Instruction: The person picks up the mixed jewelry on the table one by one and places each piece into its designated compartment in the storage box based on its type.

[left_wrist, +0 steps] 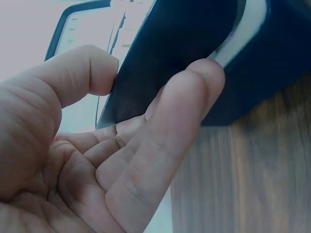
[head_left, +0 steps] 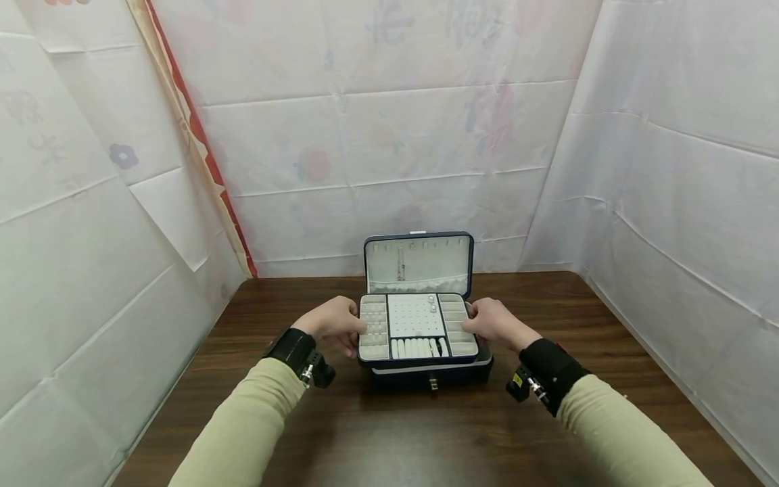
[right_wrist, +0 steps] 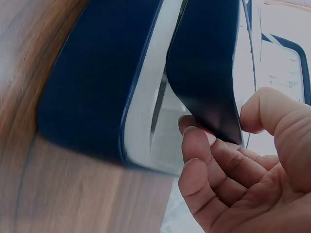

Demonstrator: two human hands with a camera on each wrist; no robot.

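Observation:
A dark blue jewelry box [head_left: 398,380] stands on the table with its lid [head_left: 435,264] raised at the back. Its pale-lined tray [head_left: 414,312] is lifted above the base and tilted. At the tray's left edge my left hand [head_left: 331,321] grips it, thumb on the rim and fingers along the dark side. My right hand [head_left: 498,322] pinches the opposite edge between thumb and fingers. In the right wrist view a gap shows between the tray [right_wrist: 206,58] and the box base [right_wrist: 92,82]. Small earrings [head_left: 433,304] sit in the tray's perforated panel.
A necklace [head_left: 400,264] hangs inside the lid. Below the box is a dark wooden table [head_left: 414,439]. White patterned sheets [head_left: 395,142] hang behind and along both sides, with a red-edged strip [head_left: 197,128] at the left.

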